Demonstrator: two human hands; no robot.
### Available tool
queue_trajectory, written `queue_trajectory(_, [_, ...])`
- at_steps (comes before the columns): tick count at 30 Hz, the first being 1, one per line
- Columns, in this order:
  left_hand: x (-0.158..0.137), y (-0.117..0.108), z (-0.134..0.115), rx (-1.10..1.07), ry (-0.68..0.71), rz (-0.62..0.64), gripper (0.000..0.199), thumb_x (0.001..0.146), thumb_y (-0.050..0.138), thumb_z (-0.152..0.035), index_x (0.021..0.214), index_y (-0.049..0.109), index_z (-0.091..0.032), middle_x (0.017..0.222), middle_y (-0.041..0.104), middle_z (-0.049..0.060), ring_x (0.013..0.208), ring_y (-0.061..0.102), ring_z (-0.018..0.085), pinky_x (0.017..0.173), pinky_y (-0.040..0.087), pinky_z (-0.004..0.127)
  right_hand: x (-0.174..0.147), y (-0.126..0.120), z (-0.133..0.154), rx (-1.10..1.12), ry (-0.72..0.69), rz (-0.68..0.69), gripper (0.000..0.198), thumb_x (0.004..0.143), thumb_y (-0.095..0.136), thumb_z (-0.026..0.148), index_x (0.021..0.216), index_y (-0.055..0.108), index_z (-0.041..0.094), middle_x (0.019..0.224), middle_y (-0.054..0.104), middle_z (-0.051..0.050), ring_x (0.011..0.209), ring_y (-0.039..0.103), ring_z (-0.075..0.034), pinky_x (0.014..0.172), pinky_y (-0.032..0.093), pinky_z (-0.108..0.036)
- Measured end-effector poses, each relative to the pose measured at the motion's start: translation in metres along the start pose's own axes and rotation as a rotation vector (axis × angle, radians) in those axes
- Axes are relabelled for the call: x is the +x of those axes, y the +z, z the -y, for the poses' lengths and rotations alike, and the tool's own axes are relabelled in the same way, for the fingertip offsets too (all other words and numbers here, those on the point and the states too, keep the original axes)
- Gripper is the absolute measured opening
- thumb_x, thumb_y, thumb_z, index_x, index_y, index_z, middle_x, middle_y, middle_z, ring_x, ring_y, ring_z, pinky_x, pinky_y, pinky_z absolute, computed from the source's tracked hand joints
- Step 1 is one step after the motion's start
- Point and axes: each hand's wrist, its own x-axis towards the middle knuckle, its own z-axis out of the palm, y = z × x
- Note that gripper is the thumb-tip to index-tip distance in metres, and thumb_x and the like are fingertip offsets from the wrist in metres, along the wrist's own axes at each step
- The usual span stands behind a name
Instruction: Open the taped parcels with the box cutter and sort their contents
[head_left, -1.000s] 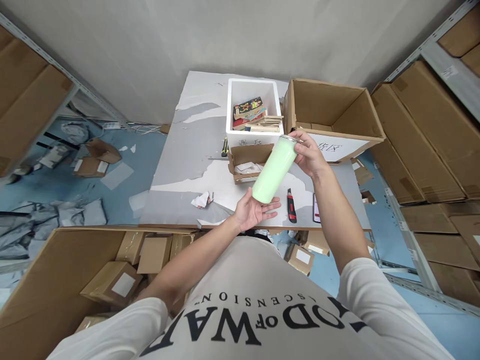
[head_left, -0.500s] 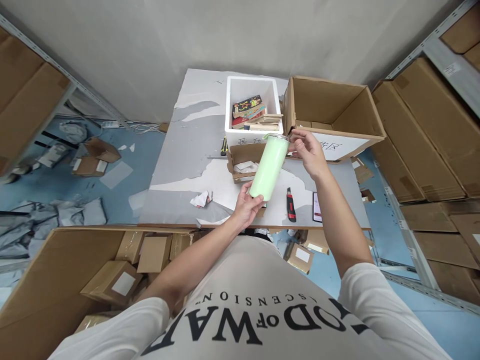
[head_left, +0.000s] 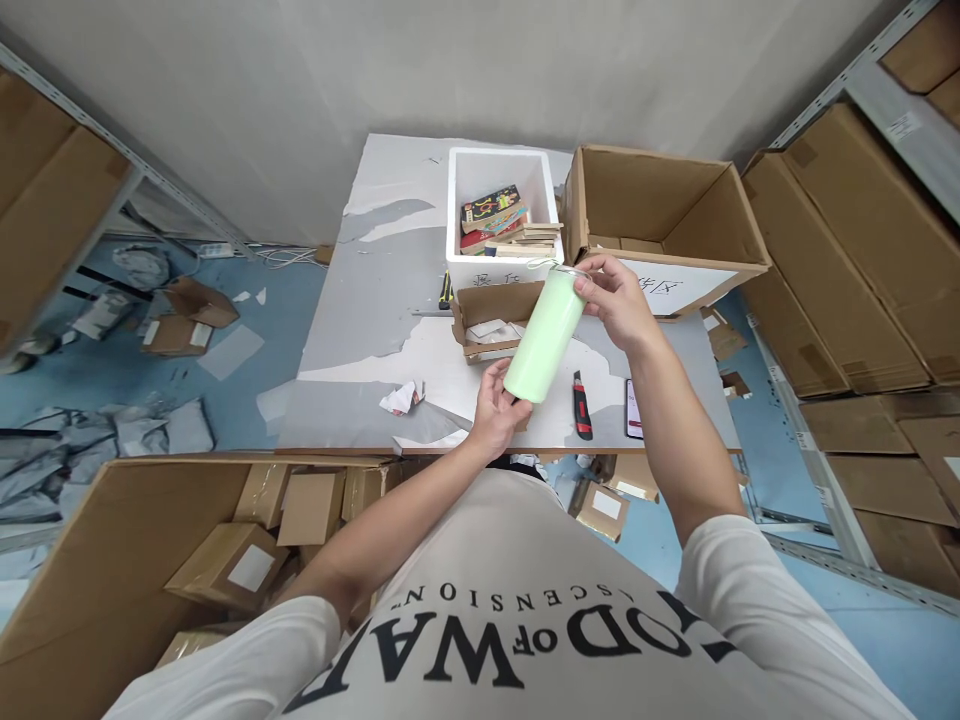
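A pale green tumbler (head_left: 546,335) is held tilted above the table, its top leaning away to the right. My left hand (head_left: 498,412) closes around its base, with the fingers partly hidden behind it. At the upper end, my right hand (head_left: 611,298) pinches the rim with thumb and fingers. A thin loop or strap shows by the rim. Below and behind the tumbler stands a small open carton (head_left: 491,330) with white pieces inside. On the tabletop to the right lies a red and black utility knife (head_left: 581,405).
Books (head_left: 499,220) fill part of a white foam box (head_left: 453,215), beside a large open cardboard box (head_left: 675,262). A phone (head_left: 634,410), crumpled paper (head_left: 403,398) and a yellow-black cutter (head_left: 446,292) lie on the table (head_left: 337,330). A big carton of parcels (head_left: 309,505) stands at front left.
My right hand has closed onto the tumbler's rim, where its fingers were looser before. The tumbler has shifted slightly right and tilts a little more.
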Motion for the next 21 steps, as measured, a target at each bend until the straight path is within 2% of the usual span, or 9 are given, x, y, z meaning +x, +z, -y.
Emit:
queue_trajectory(3, [-0.002, -0.004, -0.008, -0.172, -0.298, 0.123, 0.068, 0.071, 0.062, -0.070, 0.118, 0.050, -0.023, 0.125, 0.059, 0.012, 0.117, 0.058, 0.031, 0.097, 0.047, 0.048, 0.001, -0.003, -0.003, 0.074, 0.007, -0.009, 0.036, 0.066, 0.080, 0.047, 0.086, 0.060, 0.025, 0.085, 0.064, 0.001, 0.078, 0.062, -0.016, 0.062, 0.054, -0.028])
queue_trajectory(4, [-0.002, -0.005, -0.009, -0.195, -0.360, 0.140, 0.066, 0.074, 0.058, -0.071, 0.117, 0.052, -0.021, 0.122, 0.061, 0.014, 0.116, 0.059, 0.031, 0.097, 0.047, 0.049, 0.002, -0.004, -0.005, 0.087, 0.004, -0.014, 0.037, 0.065, 0.080, 0.049, 0.086, 0.060, 0.026, 0.086, 0.065, 0.001, 0.078, 0.062, -0.016, 0.062, 0.054, -0.029])
queue_trajectory(6, [-0.003, -0.005, -0.012, -0.199, -0.400, 0.136, 0.059, 0.076, 0.060, -0.064, 0.116, 0.054, -0.020, 0.117, 0.064, 0.013, 0.115, 0.061, 0.031, 0.100, 0.046, 0.048, 0.003, -0.006, -0.010, 0.099, -0.006, -0.022, 0.039, 0.065, 0.079, 0.052, 0.087, 0.060, 0.026, 0.089, 0.066, 0.000, 0.079, 0.063, -0.017, 0.062, 0.055, -0.029])
queue_trajectory(10, [-0.004, -0.004, -0.011, -0.183, -0.334, 0.088, 0.052, 0.072, 0.072, -0.048, 0.113, 0.053, -0.022, 0.114, 0.065, 0.008, 0.110, 0.063, 0.026, 0.103, 0.045, 0.047, 0.002, -0.008, -0.015, 0.099, 0.017, -0.010, 0.039, 0.068, 0.075, 0.055, 0.091, 0.061, 0.027, 0.092, 0.067, 0.000, 0.081, 0.065, -0.017, 0.062, 0.056, -0.030])
queue_trajectory(14, [-0.004, -0.005, -0.008, -0.123, -0.201, 0.022, 0.054, 0.064, 0.081, -0.034, 0.107, 0.050, -0.025, 0.113, 0.063, 0.002, 0.103, 0.063, 0.019, 0.098, 0.049, 0.044, -0.005, -0.009, -0.006, 0.127, 0.071, 0.002, 0.035, 0.072, 0.074, 0.048, 0.097, 0.062, 0.027, 0.098, 0.067, 0.000, 0.090, 0.065, -0.018, 0.068, 0.057, -0.032])
queue_trajectory(18, [-0.001, -0.005, -0.004, -0.011, -0.060, -0.040, 0.062, 0.056, 0.086, -0.028, 0.105, 0.049, -0.025, 0.113, 0.059, 0.002, 0.100, 0.062, 0.017, 0.091, 0.051, 0.038, -0.010, -0.014, 0.002, 0.104, 0.088, 0.061, 0.040, 0.068, 0.079, 0.041, 0.101, 0.062, 0.026, 0.100, 0.066, -0.001, 0.091, 0.064, -0.019, 0.069, 0.058, -0.033])
queue_trajectory(21, [0.000, -0.005, 0.002, 0.080, 0.074, -0.099, 0.064, 0.050, 0.089, -0.026, 0.101, 0.050, -0.024, 0.111, 0.057, 0.002, 0.100, 0.060, 0.017, 0.091, 0.050, 0.036, -0.011, -0.014, 0.003, 0.107, 0.121, 0.042, 0.036, 0.069, 0.079, 0.036, 0.099, 0.062, 0.025, 0.096, 0.066, -0.001, 0.089, 0.064, -0.020, 0.067, 0.059, -0.035])
